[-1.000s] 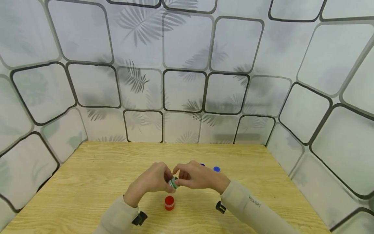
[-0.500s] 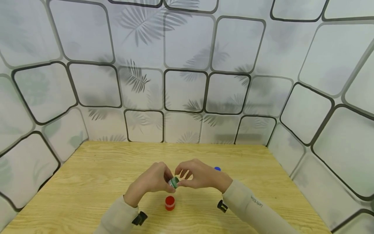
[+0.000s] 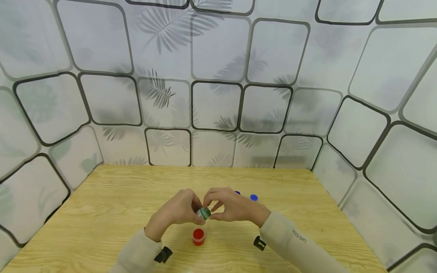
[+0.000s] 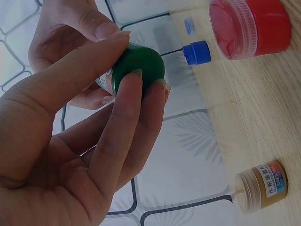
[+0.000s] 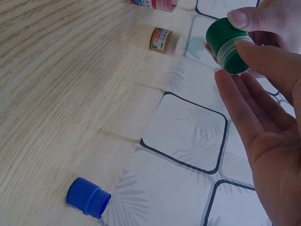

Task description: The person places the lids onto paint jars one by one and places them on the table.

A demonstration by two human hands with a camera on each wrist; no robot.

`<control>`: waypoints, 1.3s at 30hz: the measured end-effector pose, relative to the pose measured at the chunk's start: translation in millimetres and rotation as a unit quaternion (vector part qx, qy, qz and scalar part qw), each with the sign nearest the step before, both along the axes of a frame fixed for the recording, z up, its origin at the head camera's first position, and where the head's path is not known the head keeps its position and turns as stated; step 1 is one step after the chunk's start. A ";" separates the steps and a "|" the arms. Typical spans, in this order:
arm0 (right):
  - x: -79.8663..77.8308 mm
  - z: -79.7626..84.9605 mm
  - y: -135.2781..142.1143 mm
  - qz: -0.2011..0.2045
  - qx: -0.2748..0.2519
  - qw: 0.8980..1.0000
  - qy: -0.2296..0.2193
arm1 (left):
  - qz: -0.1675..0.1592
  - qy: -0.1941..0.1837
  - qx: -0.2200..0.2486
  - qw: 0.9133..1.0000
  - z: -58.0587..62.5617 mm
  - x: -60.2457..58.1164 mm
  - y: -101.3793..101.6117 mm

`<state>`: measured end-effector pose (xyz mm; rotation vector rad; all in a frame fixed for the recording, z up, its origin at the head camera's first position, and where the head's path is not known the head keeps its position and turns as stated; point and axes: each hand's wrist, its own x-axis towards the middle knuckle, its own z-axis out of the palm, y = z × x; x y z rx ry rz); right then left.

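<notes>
A small green paint jar (image 5: 221,35) with a ridged clear lid (image 5: 233,52) is held tilted above the table. My left hand (image 3: 181,207) grips its green body between thumb and fingertips. From the other side my right hand (image 3: 232,204) pinches the lid, thumb on the ridged band and fingertips at the far edge. Below the hands in the head view stands a red jar (image 3: 198,237). A gold jar (image 4: 263,186) with a printed label shows in both wrist views; the hands hide it in the head view.
A dark blue bottle (image 5: 88,197) stands beyond my right hand on the wooden table (image 3: 102,220). Near it lies a small lighter blue round piece (image 3: 253,197). Patterned white curtains (image 3: 218,106) enclose the table at the back and sides.
My right fingers lifted and spread off the lid half a second ago, and now they are closed around it again. The left hand has kept the jar in place, slightly turned.
</notes>
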<state>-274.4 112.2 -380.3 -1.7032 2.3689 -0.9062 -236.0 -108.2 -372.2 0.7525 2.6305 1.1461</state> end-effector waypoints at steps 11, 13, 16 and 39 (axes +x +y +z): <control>1.8 0.4 0.1 -0.008 -0.002 1.000 -0.019 | -0.003 0.005 0.000 1.000 -0.5 0.0 0.7; 1.8 0.0 0.2 -0.013 0.001 1.000 -0.026 | -0.004 0.007 -0.001 1.000 -0.3 0.2 0.7; 1.9 -0.1 0.2 -0.022 0.008 0.999 -0.033 | -0.003 0.009 -0.003 1.000 0.1 0.4 1.0; -0.5 -3.1 1.0 -0.022 0.000 1.000 0.005 | -0.007 0.003 0.002 1.000 -0.3 -0.4 0.0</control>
